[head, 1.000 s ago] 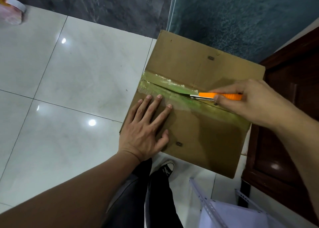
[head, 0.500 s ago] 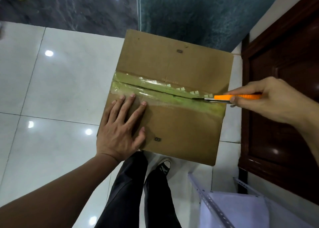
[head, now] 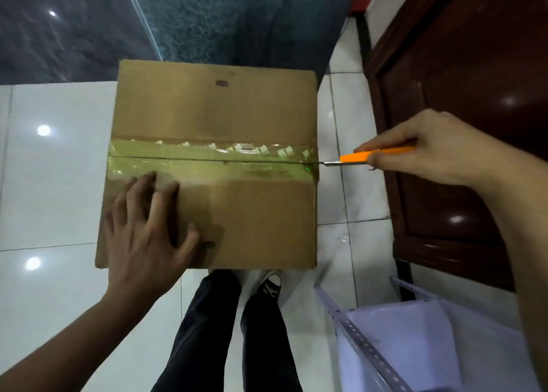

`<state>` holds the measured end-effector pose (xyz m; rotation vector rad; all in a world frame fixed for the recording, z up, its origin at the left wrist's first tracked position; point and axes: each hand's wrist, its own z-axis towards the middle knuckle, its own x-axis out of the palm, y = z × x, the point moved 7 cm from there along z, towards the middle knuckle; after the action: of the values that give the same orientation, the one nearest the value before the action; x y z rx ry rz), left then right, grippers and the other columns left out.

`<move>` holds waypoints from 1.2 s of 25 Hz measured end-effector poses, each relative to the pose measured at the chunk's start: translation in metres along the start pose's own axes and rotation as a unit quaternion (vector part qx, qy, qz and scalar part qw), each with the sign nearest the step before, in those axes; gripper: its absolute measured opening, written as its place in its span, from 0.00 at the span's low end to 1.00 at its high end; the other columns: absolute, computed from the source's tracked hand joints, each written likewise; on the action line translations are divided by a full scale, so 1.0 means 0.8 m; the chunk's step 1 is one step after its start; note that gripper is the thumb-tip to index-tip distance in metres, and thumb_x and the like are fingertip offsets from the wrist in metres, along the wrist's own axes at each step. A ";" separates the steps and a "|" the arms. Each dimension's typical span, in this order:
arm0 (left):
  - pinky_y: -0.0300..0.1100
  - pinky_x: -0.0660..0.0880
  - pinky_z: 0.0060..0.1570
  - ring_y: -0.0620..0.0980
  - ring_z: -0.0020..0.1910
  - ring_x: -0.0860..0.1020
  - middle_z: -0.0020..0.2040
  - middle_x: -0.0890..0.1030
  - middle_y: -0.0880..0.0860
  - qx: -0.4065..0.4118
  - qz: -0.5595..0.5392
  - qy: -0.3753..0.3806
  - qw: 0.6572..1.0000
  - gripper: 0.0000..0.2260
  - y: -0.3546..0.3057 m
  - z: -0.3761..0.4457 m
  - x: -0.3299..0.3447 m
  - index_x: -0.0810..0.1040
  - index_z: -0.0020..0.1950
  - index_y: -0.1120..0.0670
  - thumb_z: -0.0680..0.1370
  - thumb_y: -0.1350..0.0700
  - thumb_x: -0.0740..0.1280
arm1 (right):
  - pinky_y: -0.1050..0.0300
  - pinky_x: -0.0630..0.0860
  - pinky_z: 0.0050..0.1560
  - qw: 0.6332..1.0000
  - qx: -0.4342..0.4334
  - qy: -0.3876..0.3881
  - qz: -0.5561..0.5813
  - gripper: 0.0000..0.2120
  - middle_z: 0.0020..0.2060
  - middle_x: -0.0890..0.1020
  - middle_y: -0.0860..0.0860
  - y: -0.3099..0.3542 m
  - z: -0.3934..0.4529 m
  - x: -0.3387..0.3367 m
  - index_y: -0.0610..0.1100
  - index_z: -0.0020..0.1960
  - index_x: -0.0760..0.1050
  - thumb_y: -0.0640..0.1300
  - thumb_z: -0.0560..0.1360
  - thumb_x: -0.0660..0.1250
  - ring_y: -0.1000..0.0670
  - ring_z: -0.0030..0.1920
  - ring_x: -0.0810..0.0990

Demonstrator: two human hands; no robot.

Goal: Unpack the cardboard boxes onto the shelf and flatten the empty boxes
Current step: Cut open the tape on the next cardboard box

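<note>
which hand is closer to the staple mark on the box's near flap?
Left. The left hand rests on the cardboard box, thumb beside the staple mark; the right hand grips the orange cutter off its right edge.

No readable text, labels, brands or numbers anywhere. Pale scraps under the tape (head: 207, 157) on the cardboard box (head: 213, 109) are too small to make out.

Shiny white tile floor (head: 56, 184) with thin grey lines and bright light spots. Brown cardboard box (head: 237, 109) sitting on it, closed, with yellow-green tape (head: 207, 166) across the top. Just below the box, black shoe (head: 271, 285) and dark trouser legs (head: 207, 317); to the lower right, a white metal shelf (head: 400, 347).
</note>
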<state>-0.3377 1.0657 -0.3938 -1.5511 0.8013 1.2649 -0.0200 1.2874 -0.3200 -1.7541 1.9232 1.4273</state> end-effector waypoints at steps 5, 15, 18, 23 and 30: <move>0.59 0.54 0.76 0.62 0.78 0.59 0.79 0.63 0.59 0.169 -0.006 0.006 0.986 0.28 -0.141 0.025 0.032 0.70 0.76 0.52 0.77 0.45 0.63 | 0.52 0.80 0.50 1.000 -0.006 -0.004 -0.006 0.09 0.41 0.85 0.63 -0.007 -0.002 0.009 0.68 0.51 0.83 0.64 0.72 0.71 0.58 0.45 0.82; 0.59 0.49 0.78 0.57 0.82 0.50 0.82 0.56 0.53 0.209 0.003 0.034 0.977 0.29 -0.176 0.033 0.071 0.59 0.81 0.47 0.81 0.42 0.59 | 0.49 0.76 0.60 0.996 -0.024 -0.040 0.080 0.08 0.43 0.84 0.67 -0.047 -0.015 0.032 0.64 0.54 0.83 0.58 0.75 0.71 0.60 0.51 0.81; 0.59 0.49 0.78 0.57 0.82 0.51 0.82 0.56 0.53 0.206 0.001 0.031 0.978 0.29 -0.176 0.033 0.072 0.60 0.81 0.47 0.81 0.42 0.59 | 0.47 0.75 0.63 0.996 -0.019 -0.036 0.081 0.07 0.42 0.85 0.67 -0.048 -0.017 0.032 0.63 0.53 0.83 0.57 0.75 0.71 0.58 0.52 0.81; 0.58 0.49 0.78 0.56 0.82 0.50 0.82 0.56 0.52 0.210 -0.002 0.029 0.977 0.29 -0.174 0.033 0.073 0.60 0.81 0.47 0.81 0.41 0.59 | 0.46 0.76 0.62 0.995 -0.006 -0.045 0.093 0.08 0.42 0.85 0.63 -0.047 -0.024 0.035 0.62 0.54 0.84 0.57 0.76 0.71 0.54 0.52 0.82; 0.57 0.47 0.79 0.56 0.82 0.49 0.82 0.55 0.53 0.207 0.005 0.032 0.978 0.30 -0.174 0.034 0.072 0.58 0.82 0.46 0.81 0.41 0.59 | 0.46 0.79 0.49 0.989 0.034 -0.087 0.114 0.10 0.40 0.85 0.61 -0.045 -0.041 0.044 0.64 0.52 0.84 0.63 0.73 0.70 0.50 0.43 0.83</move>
<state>-0.2069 1.1422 -0.4139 -1.2545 1.0412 0.9803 0.0152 1.2454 -0.3451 -1.3670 2.1035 1.5100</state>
